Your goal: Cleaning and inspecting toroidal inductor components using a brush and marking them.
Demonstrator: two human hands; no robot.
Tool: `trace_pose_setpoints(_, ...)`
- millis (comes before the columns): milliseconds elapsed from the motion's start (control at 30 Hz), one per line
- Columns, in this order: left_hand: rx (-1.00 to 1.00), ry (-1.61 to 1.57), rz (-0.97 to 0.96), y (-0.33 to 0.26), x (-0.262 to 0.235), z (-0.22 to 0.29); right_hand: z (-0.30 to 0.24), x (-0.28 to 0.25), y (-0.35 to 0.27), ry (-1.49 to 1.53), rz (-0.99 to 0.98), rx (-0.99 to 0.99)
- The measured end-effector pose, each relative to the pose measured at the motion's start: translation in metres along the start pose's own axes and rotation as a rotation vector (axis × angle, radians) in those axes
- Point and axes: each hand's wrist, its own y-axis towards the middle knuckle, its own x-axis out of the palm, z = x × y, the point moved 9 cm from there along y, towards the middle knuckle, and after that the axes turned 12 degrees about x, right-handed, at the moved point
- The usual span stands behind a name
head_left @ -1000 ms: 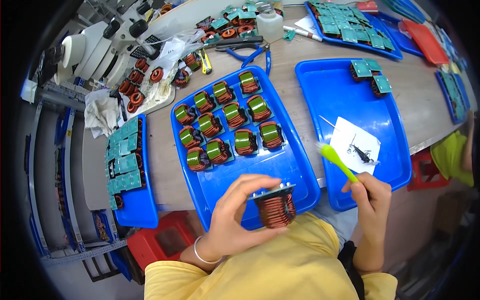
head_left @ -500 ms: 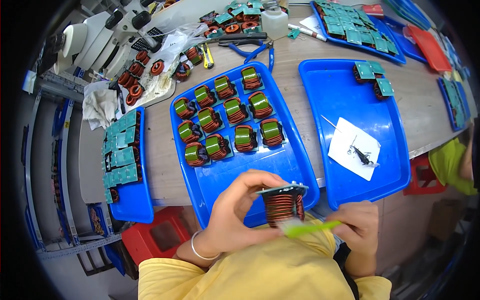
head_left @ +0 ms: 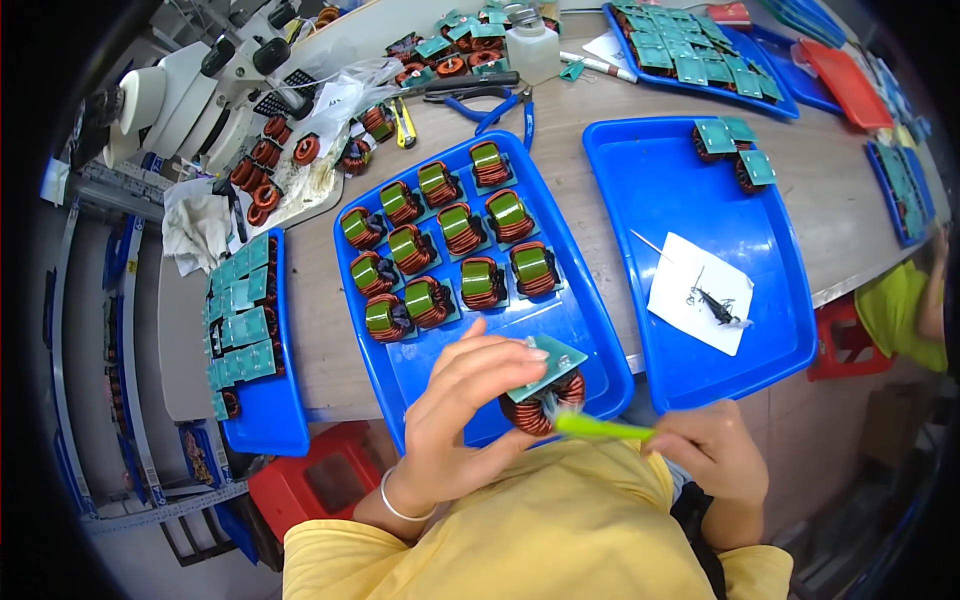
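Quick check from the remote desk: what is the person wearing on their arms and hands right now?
Both hands are bare, with no gloves. The left hand has a thin silver-coloured bangle round its wrist. The right hand shows no ring or band; a dark cuff or strap sits at its wrist, too unclear to identify. Both forearms are uncovered, and a yellow top fills the lower edge.

coil [head_left: 545, 400]: underside hidden by left hand | green tool [head_left: 600, 428]: blurred, handle hidden in right fist
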Motion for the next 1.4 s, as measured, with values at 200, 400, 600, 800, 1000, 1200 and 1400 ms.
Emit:
trace_pose_setpoints(200, 0.042, 0.078, -0.009, 0.001, 0.0, 0.001, -0.002, 0.013, 0.001, 0.047, -0.066, -0.031)
trace_pose_setpoints(400, -0.108, -0.202, 0.07, -0.007, 0.006, -0.014, -0.039, 0.004, 0.006, 0.032, 0.224, -0.175)
trace_pose_setpoints(600, -0.173, -0.605, 0.125, -0.013, 0.014, -0.019, -0.016, -0.019, 0.011, 0.298, 0.356, -0.077)
trace_pose_setpoints(800, -0.253, -0.821, 0.099, -0.015, 0.031, -0.021, -0.019, 0.023, 0.027, 0.557, 0.052, -0.264)
trace_pose_setpoints(1000, -0.251, -0.822, 0.037, -0.011, 0.036, -0.019, -0.011, 0.019, 0.02, 0.766, 0.031, -0.129)
trace_pose_setpoints(1200, -0.529, -0.905, 0.02, -0.025, 0.052, -0.033, -0.054, 0.006, 0.007, 0.155, 0.284, -0.456)
trace_pose_setpoints(1400, -0.594, -0.89, 0.222, -0.037, 0.046, -0.049, -0.055, -0.018, -0.005, -0.04, 0.348, -0.361)
